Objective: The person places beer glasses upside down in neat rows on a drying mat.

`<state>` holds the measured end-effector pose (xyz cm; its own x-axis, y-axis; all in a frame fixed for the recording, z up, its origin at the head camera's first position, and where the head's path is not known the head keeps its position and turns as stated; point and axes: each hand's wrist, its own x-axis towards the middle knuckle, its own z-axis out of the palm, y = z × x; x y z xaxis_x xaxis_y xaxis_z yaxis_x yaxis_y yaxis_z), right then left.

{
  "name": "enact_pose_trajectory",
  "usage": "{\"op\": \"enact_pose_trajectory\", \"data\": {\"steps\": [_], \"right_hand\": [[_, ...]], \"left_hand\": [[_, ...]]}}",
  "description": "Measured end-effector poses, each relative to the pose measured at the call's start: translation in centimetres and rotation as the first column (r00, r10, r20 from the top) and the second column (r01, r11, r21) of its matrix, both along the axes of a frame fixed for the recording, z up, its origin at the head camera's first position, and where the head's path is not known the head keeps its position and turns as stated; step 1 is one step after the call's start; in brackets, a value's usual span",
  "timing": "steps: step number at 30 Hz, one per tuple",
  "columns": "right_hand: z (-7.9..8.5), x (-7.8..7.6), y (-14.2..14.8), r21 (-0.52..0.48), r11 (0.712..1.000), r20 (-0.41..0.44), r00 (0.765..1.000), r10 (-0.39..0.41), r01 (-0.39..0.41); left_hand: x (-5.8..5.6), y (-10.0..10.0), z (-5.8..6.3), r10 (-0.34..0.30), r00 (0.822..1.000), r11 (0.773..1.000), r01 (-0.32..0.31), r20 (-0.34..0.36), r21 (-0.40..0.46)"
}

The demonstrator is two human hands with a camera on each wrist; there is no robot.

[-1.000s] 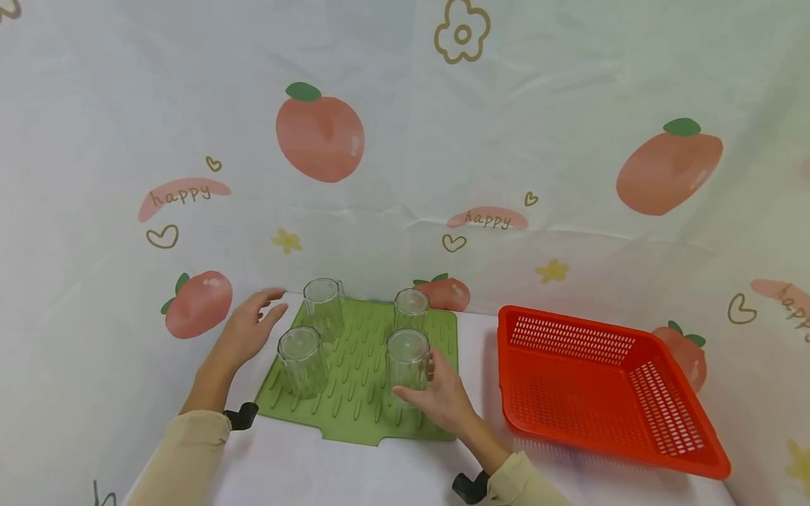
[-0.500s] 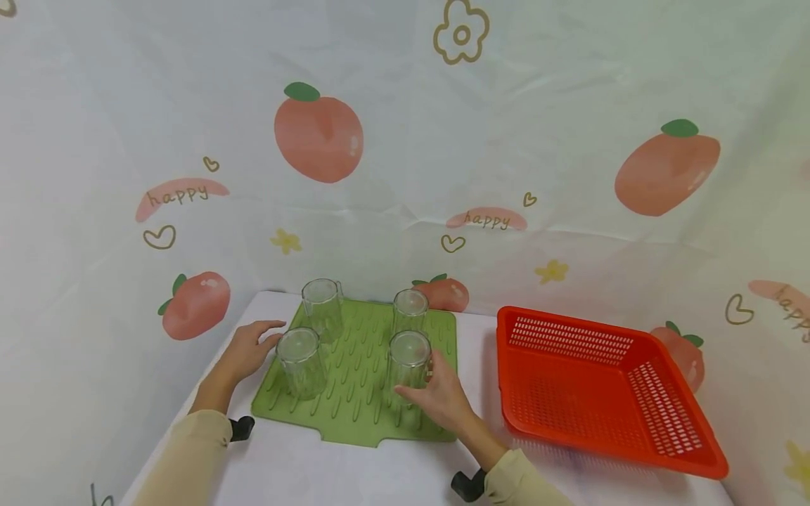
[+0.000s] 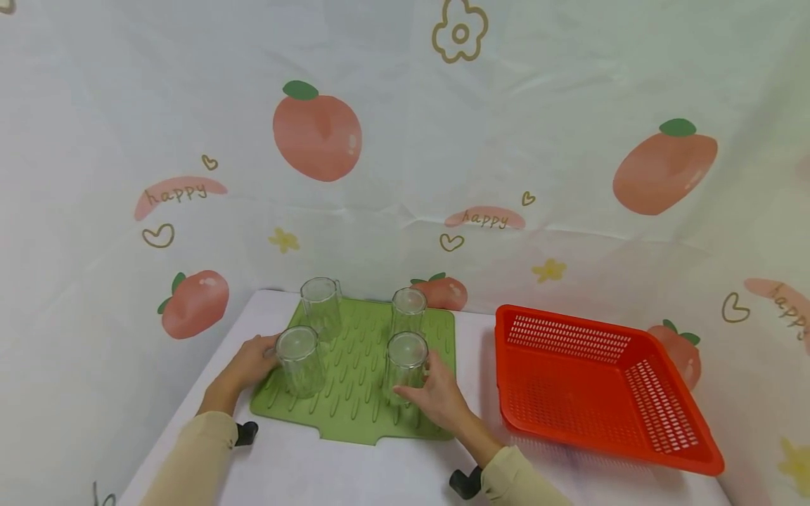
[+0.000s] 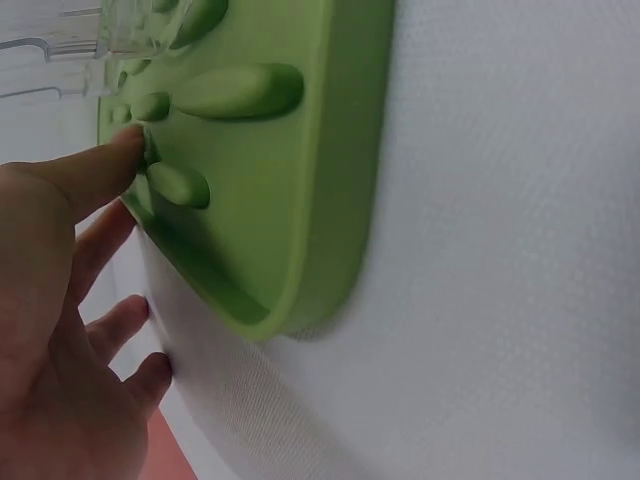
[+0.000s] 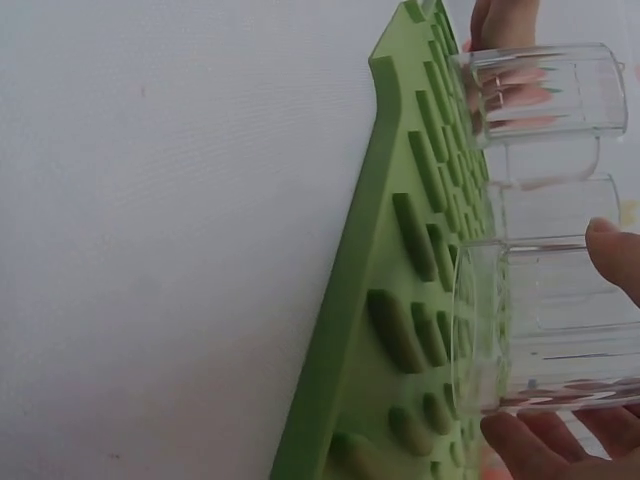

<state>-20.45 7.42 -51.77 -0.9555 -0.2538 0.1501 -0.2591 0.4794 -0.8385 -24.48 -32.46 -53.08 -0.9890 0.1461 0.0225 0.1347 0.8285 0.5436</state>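
My right hand (image 3: 439,399) holds the front right clear glass mug (image 3: 405,365), thumb on its near side and fingers around the far side. The mug stands upright on a green ridged mat (image 3: 354,372). At the mat's left edge, my left hand (image 3: 252,362) is beside the front left glass mug (image 3: 302,364), its fingertips near the handle and partly hidden behind the mug. In the left wrist view, the spread fingers (image 4: 120,325) lie outside the mat's edge, with the thumb over a nub. Two more glass mugs stand behind, one at left (image 3: 323,313) and one at right (image 3: 408,316).
A red perforated plastic basket (image 3: 595,429) sits on the white-covered table (image 3: 354,478) to the right of the mat. A white curtain (image 3: 380,112) with fruit prints hangs right behind the mat and basket.
My left hand has come down and toward the front left mug, from above the mat's left edge. The front right mug has shifted slightly toward me in my right hand.
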Motion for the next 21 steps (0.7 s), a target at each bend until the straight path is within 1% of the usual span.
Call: {"op": "enact_pose_trajectory", "data": {"steps": [5,9,12,15,17,21], "right_hand": [[-0.3,0.0,-0.2,0.016,1.000,-0.009,1.000,-0.008,0.008],[-0.5,0.1,-0.4,0.014,1.000,0.001,1.000,0.007,-0.007],[-0.6,0.1,-0.4,0.031,0.999,0.007,1.000,0.024,-0.025],[-0.6,0.1,-0.2,0.049,0.998,0.010,0.999,0.038,-0.039],[-0.6,0.1,-0.1,0.058,0.998,0.008,0.999,0.037,-0.037],[-0.7,0.3,-0.2,0.081,0.996,-0.010,0.999,0.035,-0.034]], "left_hand": [[0.2,0.1,0.0,-0.005,1.000,1.000,0.005,-0.017,-0.026],[0.6,0.0,0.1,0.023,1.000,0.998,-0.023,-0.003,-0.057],[0.8,0.0,0.1,0.046,0.999,0.995,-0.047,-0.016,-0.085],[1.0,0.2,0.1,0.053,0.998,0.994,-0.056,-0.031,-0.098],[1.0,0.5,0.1,0.060,0.998,0.993,-0.061,-0.016,-0.100],[1.2,0.7,0.0,0.077,0.997,0.988,-0.074,0.017,-0.135]]}}
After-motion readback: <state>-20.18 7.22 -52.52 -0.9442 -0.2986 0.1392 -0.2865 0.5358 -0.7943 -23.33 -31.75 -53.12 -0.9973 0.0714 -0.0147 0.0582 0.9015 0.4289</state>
